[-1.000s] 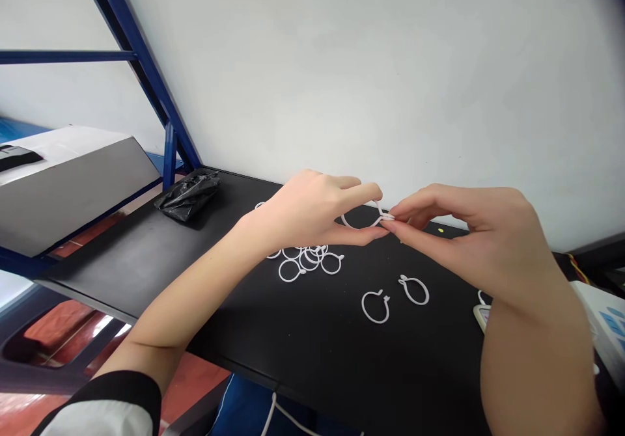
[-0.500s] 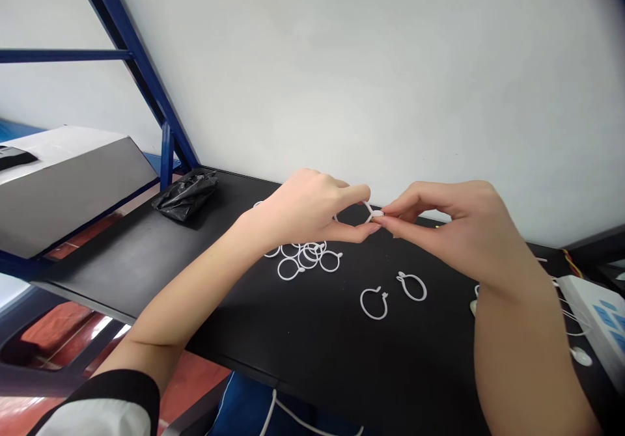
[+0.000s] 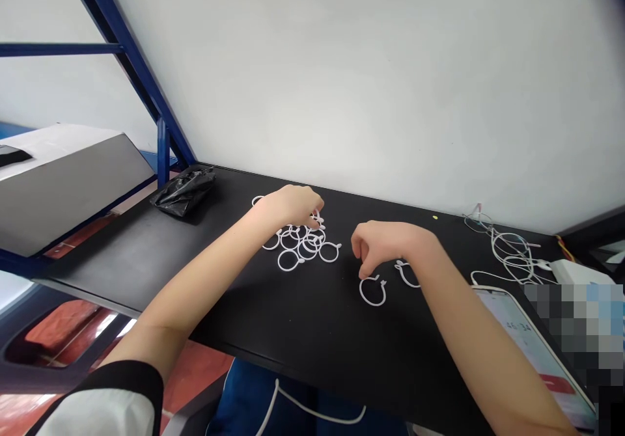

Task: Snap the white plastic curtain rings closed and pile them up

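My left hand [image 3: 291, 205] is over a pile of white plastic rings [image 3: 288, 260] on the black tabletop. Its thumb and fingertips close on one white ring [image 3: 317, 215], mostly hidden by the hand. My right hand [image 3: 383, 246] reaches down with fingers curled but apart, holding nothing visible. Just under its thumb lies a white ring with an open gap [image 3: 372, 304]; whether they touch I cannot tell. Another ring [image 3: 407, 278] lies to the right, partly covered by my right forearm.
A crumpled black plastic bag [image 3: 183, 192] lies at the back left. To the right are tangled white cables [image 3: 512, 250], a phone [image 3: 541, 358] with its screen lit and a white box [image 3: 579, 272]. A wall [image 3: 366, 97] rises behind the black table [image 3: 303, 332].
My hands have parted from the ring they held together. The left moved left and down with it to the pile; the right came down to the gapped ring.
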